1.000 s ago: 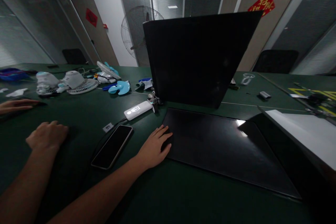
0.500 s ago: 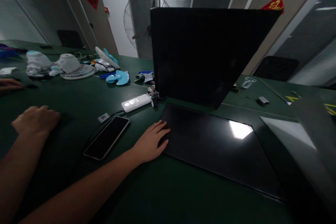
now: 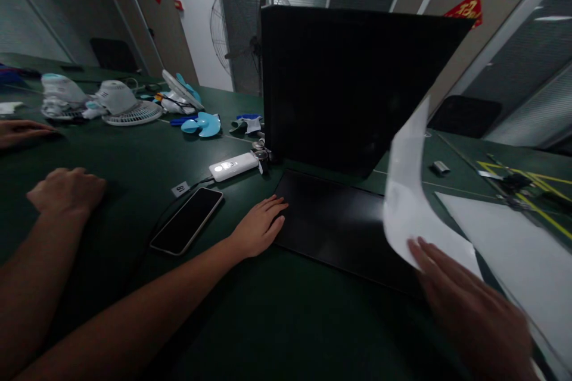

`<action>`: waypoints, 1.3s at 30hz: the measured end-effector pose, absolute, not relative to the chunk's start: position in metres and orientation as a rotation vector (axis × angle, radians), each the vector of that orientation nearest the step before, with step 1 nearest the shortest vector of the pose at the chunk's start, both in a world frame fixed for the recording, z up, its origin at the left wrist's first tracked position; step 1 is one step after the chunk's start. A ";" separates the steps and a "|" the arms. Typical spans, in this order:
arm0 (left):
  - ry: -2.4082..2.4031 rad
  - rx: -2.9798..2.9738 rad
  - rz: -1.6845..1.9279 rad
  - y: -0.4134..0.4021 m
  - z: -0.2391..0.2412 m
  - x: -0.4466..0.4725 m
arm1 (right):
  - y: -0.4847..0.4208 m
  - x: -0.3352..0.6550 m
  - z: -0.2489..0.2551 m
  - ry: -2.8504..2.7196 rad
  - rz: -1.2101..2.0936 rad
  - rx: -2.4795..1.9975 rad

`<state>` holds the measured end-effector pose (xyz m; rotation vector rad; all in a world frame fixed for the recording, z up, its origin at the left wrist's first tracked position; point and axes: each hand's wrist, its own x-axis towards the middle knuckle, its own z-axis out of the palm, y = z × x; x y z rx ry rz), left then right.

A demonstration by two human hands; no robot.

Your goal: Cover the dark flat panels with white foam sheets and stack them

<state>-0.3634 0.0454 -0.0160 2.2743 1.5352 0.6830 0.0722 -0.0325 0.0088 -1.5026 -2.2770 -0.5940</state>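
Observation:
My left hand [image 3: 257, 231] lies flat and open on the green table, its fingertips on the left edge of a flat black panel [image 3: 335, 220]. Low on the right, my right hand [image 3: 469, 303] holds a white sheet [image 3: 406, 190] that curls up over the panel's right end; the thumb is hidden. Behind the flat panel stands a large upright black panel [image 3: 348, 83]. A dark phone [image 3: 187, 220] lies just left of my left hand, and a white device [image 3: 233, 166] with a cable sits beyond it.
Another person's closed hand [image 3: 67, 190] and forearm rest on the table at the left, with a second hand [image 3: 22, 130] at the far left edge. Small white fan parts [image 3: 129, 108] and a blue blade [image 3: 201, 125] lie behind. A second white sheet [image 3: 513, 256] lies flat on the right.
My right hand has come into view at the lower right, bringing the white sheet up over the flat panel. My left hand has stayed on the panel's edge.

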 end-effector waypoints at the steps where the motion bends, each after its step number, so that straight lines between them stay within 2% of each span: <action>1: 1.534 2.224 0.741 0.046 -0.017 -0.364 | -0.027 0.060 0.000 -2.346 -0.613 -1.416; 8: 1.532 1.848 1.023 0.053 -0.023 -0.367 | -0.010 0.033 -0.039 -2.586 -0.590 -1.179; 19: 1.533 2.320 0.541 0.054 -0.024 -0.364 | -0.004 0.037 -0.027 -2.752 -0.221 -1.111; 29: 1.716 2.281 0.513 0.050 -0.015 -0.358 | 0.012 0.096 -0.046 -2.580 -0.369 -1.239; 39: 1.696 2.301 0.632 0.054 -0.023 -0.361 | 0.018 0.112 -0.062 -2.547 -0.097 -1.373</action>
